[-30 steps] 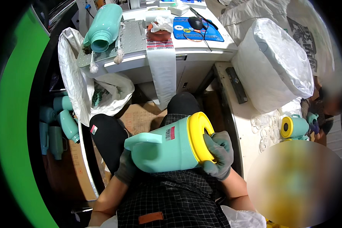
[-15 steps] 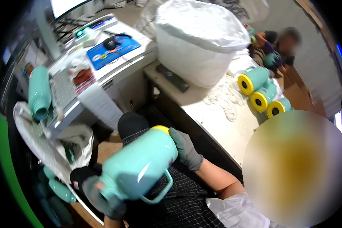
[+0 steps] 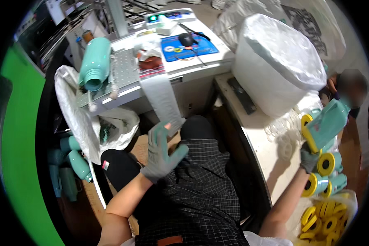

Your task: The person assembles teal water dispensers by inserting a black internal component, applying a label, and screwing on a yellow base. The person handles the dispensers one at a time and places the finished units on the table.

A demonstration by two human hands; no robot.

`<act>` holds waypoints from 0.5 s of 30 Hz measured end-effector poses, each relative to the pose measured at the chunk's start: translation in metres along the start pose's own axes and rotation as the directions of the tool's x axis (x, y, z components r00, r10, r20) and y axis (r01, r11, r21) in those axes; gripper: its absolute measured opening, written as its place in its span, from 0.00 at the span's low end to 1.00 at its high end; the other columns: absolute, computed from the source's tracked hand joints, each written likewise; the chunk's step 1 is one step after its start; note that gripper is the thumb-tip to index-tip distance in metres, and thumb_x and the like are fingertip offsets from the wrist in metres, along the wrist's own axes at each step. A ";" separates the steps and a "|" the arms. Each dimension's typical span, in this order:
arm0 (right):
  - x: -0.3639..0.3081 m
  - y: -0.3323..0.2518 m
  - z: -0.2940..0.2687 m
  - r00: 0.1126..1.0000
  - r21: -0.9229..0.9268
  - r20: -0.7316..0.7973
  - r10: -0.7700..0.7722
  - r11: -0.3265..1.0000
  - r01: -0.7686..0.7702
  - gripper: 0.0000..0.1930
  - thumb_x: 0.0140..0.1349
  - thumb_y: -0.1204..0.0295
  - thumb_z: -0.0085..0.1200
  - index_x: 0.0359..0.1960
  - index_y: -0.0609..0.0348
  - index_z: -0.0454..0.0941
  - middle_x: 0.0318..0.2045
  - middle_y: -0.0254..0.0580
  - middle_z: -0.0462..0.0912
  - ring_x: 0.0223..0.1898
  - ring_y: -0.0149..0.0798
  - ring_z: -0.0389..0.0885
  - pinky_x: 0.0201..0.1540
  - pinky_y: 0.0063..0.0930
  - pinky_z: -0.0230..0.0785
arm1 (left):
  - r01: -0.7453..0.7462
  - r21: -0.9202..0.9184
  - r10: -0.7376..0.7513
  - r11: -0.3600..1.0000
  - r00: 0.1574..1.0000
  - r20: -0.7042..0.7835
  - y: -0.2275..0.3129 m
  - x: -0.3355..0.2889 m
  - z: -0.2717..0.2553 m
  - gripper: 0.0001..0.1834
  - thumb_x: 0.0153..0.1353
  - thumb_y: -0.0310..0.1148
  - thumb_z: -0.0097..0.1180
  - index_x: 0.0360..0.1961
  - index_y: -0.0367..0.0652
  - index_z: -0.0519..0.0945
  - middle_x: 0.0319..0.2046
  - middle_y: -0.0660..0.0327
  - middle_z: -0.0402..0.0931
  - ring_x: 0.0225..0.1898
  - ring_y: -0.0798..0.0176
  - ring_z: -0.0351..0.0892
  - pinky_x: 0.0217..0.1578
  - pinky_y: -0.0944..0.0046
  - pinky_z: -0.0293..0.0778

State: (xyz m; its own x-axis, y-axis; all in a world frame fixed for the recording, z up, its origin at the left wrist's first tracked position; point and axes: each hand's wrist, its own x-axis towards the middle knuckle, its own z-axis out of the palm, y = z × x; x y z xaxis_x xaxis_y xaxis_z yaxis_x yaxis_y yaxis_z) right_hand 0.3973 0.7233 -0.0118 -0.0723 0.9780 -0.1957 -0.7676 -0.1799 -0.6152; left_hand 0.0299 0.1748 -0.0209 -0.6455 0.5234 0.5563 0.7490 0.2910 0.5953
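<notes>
My right hand [image 3: 308, 159], in a grey glove, grips a teal jug [image 3: 329, 121] by its yellow base ring over the right-hand table. The jug tilts with its base toward me and its neck toward the far right. My left hand [image 3: 160, 153], also in a grey glove with a bare fingertip, hangs open above my lap, thumb and fingers apart, holding nothing. Beneath and beside the held jug, several teal jugs [image 3: 335, 164] with yellow base rings lie on the table. Another teal jug [image 3: 96, 63], lacking a visible yellow ring, rests on the perforated plate at the left.
A bag of yellow rings [image 3: 329, 217] sits at lower right. Thin white rings [image 3: 283, 129] lie by a large white sack [image 3: 274, 69]. Ahead stands a white bench [image 3: 221, 35] with a blue mat [image 3: 209, 49]. Teal jugs [image 3: 80, 164] are at lower left. A person sits far right.
The jug has gone from my lap to the right-hand table in my right hand. My left hand has let go of its neck and opened. My view has turned.
</notes>
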 end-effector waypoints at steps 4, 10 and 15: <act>-0.022 0.034 0.101 0.964 -0.126 0.264 -0.025 0.990 0.060 0.20 0.78 0.62 0.48 0.65 0.60 0.75 0.63 0.44 0.78 0.61 0.42 0.77 0.65 0.43 0.73 | 0.500 -0.126 -0.515 0.857 0.846 -0.142 -0.100 0.005 0.016 0.47 0.62 0.47 0.73 0.72 0.32 0.61 0.65 0.41 0.66 0.68 0.41 0.65 0.68 0.47 0.63; -0.236 0.258 0.244 0.581 -0.720 0.612 0.537 0.682 0.129 0.28 0.71 0.70 0.60 0.70 0.63 0.70 0.47 0.38 0.83 0.41 0.32 0.82 0.51 0.26 0.77 | 0.597 -0.393 -0.700 0.699 0.684 -0.206 -0.175 0.061 0.032 0.54 0.53 0.52 0.79 0.70 0.31 0.63 0.63 0.45 0.68 0.66 0.49 0.68 0.67 0.51 0.66; -0.320 0.419 0.334 0.138 -0.295 0.946 0.292 0.609 0.736 0.43 0.61 0.60 0.72 0.72 0.67 0.65 0.63 0.55 0.75 0.63 0.46 0.76 0.64 0.40 0.71 | 0.454 -0.808 -0.662 0.375 0.742 0.110 -0.187 0.069 0.044 0.32 0.56 0.41 0.79 0.55 0.37 0.77 0.35 0.67 0.77 0.34 0.74 0.74 0.35 0.70 0.75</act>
State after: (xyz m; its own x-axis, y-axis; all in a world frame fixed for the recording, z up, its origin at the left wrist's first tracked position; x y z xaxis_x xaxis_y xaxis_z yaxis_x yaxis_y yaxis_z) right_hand -0.1145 0.3699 0.0484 -0.8368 0.1822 0.5163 -0.3329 0.5794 -0.7440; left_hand -0.1482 0.1922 -0.1192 -0.9579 0.2836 -0.0450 -0.1334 -0.3006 0.9444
